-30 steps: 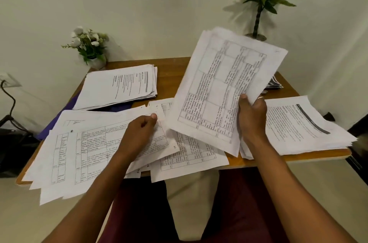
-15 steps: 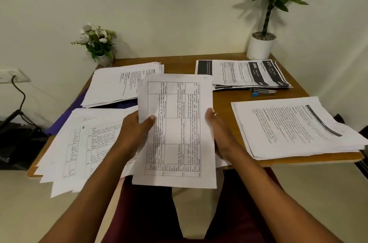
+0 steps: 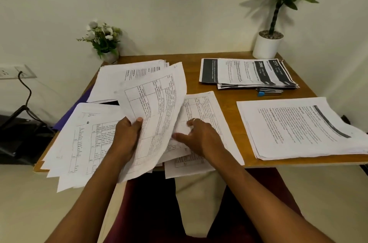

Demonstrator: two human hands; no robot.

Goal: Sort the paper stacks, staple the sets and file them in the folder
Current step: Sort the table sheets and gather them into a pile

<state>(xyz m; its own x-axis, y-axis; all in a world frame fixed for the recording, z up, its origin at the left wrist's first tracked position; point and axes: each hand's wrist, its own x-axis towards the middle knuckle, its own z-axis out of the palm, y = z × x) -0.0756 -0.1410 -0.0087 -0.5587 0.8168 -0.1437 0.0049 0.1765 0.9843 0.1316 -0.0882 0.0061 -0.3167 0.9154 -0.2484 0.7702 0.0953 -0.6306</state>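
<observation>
Wooden tabletop (image 3: 226,93) at its near edge is overhung by a light, limp sheaf (image 3: 157,103), pinched at one long edge by the left hand (image 3: 127,135), where it is judged best held, while loose sheets (image 3: 208,109) beyond are touched by spread fingers of the right hand (image 3: 199,137).

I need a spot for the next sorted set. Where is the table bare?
The table is bare at the back middle, between back-left stack and banded stack, and in a strip between centre sheets and right stack. Left and front centre are crowded: left sheets, held sheets.
</observation>
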